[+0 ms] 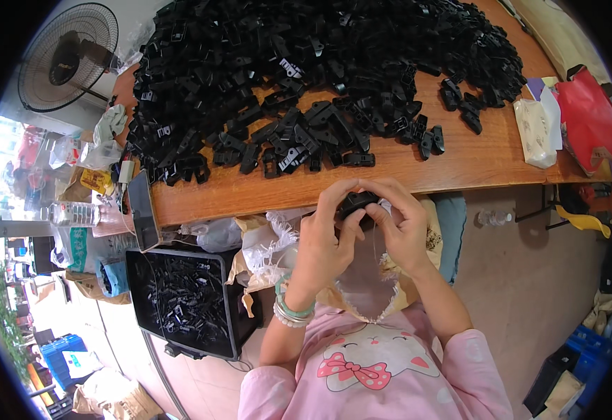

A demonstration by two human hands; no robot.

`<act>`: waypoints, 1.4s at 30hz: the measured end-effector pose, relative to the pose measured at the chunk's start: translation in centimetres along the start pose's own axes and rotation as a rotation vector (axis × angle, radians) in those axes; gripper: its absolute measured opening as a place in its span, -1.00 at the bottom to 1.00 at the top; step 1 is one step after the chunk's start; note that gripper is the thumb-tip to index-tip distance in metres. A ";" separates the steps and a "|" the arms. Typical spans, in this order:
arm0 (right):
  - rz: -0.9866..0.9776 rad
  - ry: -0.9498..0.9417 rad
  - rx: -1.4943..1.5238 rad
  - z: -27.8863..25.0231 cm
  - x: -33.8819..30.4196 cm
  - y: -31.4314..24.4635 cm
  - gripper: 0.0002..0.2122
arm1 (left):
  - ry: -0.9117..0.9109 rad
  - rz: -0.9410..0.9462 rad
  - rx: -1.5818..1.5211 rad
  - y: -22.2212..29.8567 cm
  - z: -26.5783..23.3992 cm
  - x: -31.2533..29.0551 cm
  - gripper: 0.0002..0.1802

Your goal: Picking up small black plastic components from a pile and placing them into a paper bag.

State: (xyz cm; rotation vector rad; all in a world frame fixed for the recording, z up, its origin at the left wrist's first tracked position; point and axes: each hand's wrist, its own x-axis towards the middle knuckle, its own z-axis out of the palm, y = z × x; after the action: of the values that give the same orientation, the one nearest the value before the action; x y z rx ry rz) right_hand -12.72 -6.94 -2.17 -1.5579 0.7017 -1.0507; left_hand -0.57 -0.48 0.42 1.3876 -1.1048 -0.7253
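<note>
Just off the table's front edge, both my hands close round one small black plastic part [355,204]. My left hand [325,241] grips its left side with thumb and forefinger, bracelets on the wrist. On the other side my right hand [400,224] pinches it, the thumb pressed to its near face. My fingers cover much of the part, so its full shape is hidden. Beyond my hands, a big heap of similar black plastic parts [306,56] covers much of the wooden table [250,192], with loose ones strewn toward the front.
A black crate [232,308] of small dark pieces stands below the table at left. Open sacks [271,245] hang before my lap. A phone [143,203] leans at the table's left edge, near a fan [68,59]. Tissues [536,129] and a red bag [589,115] lie at right.
</note>
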 end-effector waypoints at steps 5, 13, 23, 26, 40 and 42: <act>-0.129 0.062 -0.289 0.2 1.6 0.5 -0.70 | 0.164 -0.343 -0.807 -2.9 -1.9 1.9 -0.86; -0.280 0.079 -0.823 -0.9 4.0 3.2 -0.71 | 0.302 0.057 0.860 -3.0 -4.3 6.4 -0.81; 0.208 0.155 0.091 -0.7 2.7 2.4 -0.85 | 0.252 -0.214 0.101 -1.6 -2.7 3.3 -0.79; 0.094 0.194 0.199 -0.3 2.5 1.3 -0.86 | 0.062 -0.337 -0.147 -2.5 -1.8 2.9 -0.73; -0.261 0.138 -0.285 0.5 1.9 -0.6 -0.86 | -0.244 -0.443 -0.365 -1.3 -2.3 2.8 -0.75; -0.349 0.085 -0.353 0.1 1.9 -0.3 -0.86 | -0.232 -0.441 -0.372 -1.1 -2.2 2.8 -0.75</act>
State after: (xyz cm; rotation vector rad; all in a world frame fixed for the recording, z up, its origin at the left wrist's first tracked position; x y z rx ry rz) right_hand -11.88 -8.43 -1.37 -2.0004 0.7171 -1.3067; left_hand 2.67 -2.33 0.20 1.2526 -0.7844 -1.3665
